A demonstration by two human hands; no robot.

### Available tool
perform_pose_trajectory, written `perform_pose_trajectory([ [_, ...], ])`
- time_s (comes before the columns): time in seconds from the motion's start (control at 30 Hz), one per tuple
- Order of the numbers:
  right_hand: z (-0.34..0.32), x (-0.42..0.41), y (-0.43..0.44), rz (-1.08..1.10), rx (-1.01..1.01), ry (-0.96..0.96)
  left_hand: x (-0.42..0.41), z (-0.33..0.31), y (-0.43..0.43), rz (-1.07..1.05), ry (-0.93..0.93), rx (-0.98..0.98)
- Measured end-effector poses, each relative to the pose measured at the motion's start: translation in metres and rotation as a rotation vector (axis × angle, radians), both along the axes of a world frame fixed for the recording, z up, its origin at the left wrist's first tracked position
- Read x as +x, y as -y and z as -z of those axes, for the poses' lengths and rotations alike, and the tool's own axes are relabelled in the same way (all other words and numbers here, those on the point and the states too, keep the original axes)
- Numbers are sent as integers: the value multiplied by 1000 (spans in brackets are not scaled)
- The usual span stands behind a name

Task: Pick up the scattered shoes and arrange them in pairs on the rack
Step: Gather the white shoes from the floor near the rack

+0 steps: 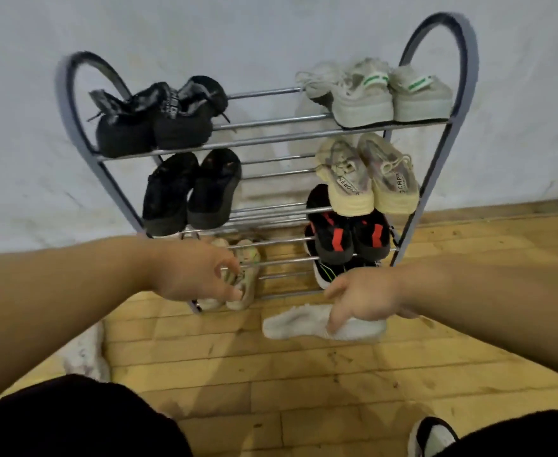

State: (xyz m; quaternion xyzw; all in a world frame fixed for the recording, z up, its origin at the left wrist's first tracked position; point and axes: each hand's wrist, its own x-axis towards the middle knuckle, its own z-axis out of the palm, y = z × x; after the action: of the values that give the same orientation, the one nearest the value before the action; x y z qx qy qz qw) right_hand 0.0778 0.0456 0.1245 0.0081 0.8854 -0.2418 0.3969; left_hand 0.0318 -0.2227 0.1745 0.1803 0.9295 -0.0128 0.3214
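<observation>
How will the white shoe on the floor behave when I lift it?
Probably light: the white shoe looks slim and low. It seems to be soft fabric, so if it is lifted near the middle, where the right hand touches it, its ends may sag a little. The fabric should grip rather than slip.
</observation>
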Motion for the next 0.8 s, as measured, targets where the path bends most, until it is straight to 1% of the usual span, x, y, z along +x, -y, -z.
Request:
perform_pose_trajectory([
  [0.1,-14,-7,61,-142,27,-78,23,3,76,-226,-13,35],
  [0.17,-13,-17,100,-153,10,-114,39,21,128,-437,-14,112],
  [0.23,-4,-26,139,-196,9,-127,59,50,181,-618,-81,151],
  [0.3,12,-33,174,-260,17,-149,79,87,225,-768,-141,158],
  [0.43,77,-54,241,-272,-83,-193,103,164,286,-1023,-145,164],
  [0.53,141,-58,271,-336,-141,-217,101,221,311,-1126,-176,182],
  [0.6,188,-58,277,-368,-160,-267,94,254,319,-1155,-152,193],
  [0.7,258,-50,266,-331,-98,-207,73,304,329,-1188,-94,171],
  [0.8,305,-38,249,-298,-107,-209,44,342,337,-1250,-104,156],
])
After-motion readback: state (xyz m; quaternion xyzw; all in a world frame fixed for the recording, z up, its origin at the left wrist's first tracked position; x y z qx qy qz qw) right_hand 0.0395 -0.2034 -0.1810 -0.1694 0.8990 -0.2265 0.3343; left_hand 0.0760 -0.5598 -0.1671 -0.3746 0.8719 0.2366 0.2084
